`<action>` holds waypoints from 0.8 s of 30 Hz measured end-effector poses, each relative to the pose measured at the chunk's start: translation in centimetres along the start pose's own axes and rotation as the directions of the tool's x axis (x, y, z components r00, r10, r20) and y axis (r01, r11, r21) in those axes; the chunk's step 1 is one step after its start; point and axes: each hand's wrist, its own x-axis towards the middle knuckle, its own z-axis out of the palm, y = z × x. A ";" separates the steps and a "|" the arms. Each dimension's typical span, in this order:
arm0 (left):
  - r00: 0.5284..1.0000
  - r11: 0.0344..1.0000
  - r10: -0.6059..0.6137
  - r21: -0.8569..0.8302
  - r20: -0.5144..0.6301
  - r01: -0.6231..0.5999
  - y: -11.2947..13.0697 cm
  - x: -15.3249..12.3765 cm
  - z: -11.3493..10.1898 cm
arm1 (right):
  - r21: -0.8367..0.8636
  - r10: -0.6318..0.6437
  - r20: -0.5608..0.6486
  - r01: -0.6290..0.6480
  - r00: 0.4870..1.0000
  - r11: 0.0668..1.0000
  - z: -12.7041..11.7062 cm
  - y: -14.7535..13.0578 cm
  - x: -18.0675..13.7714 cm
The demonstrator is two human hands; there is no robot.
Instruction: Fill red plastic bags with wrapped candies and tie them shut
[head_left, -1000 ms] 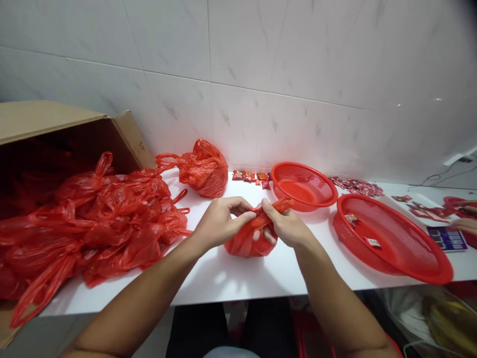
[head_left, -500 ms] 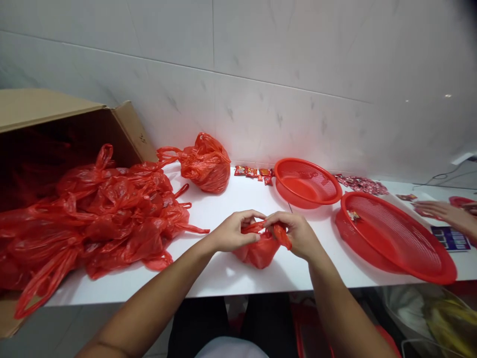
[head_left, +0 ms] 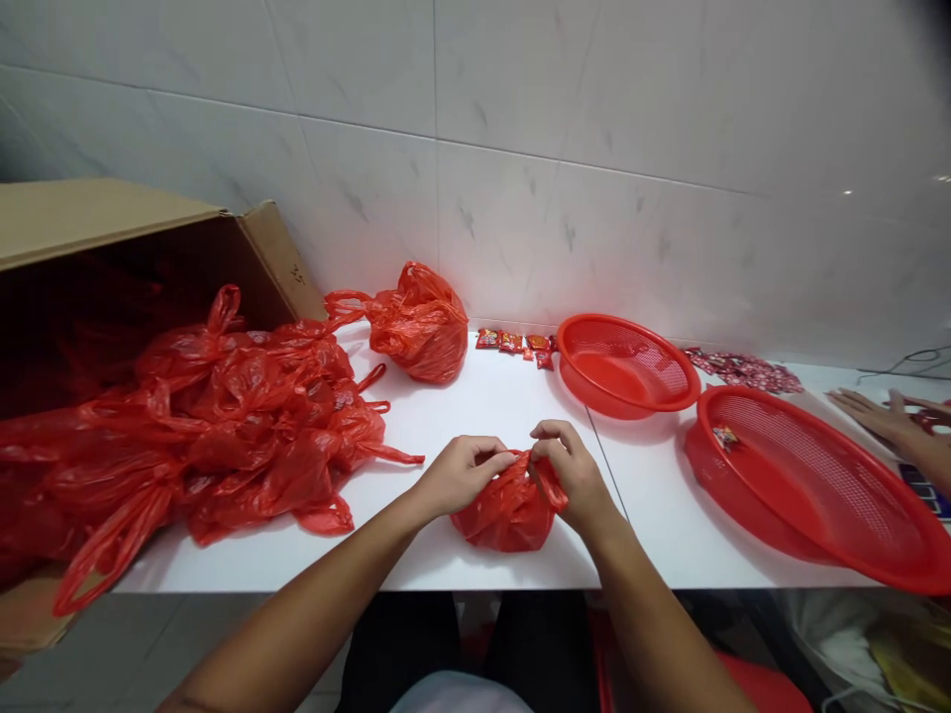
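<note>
A small red plastic bag sits on the white counter near its front edge. My left hand is closed on the bag's left handle at the top. My right hand pinches the right handle, which loops down past my fingers. Both hands meet over the bag's mouth.
A pile of tied red bags spills from a cardboard box at left. Another tied red bag stands by the wall. Small red packets, a round red basket and a large red basket lie right. Another person's hand is at far right.
My hands have drawn in over the bag's top, working the handles together; the raised right handle has come down. The other person's hand has reached further onto the counter.
</note>
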 end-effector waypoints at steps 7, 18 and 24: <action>0.937 0.929 0.159 0.370 -0.312 -0.034 0.1 -2.1 -5.8 | -0.033 0.138 0.187 -0.134 0.973 0.990 -4.2 2.8 -2.2; 0.988 0.884 0.152 0.449 -0.005 -0.134 -4.4 -3.8 -1.0 | 0.427 0.361 0.507 -0.592 0.783 0.684 1.0 0.7 -3.3; 0.981 0.833 0.148 0.551 -0.123 -0.057 -7.5 -3.6 1.0 | 0.415 0.125 0.570 -0.415 0.812 0.809 1.1 -0.1 -0.5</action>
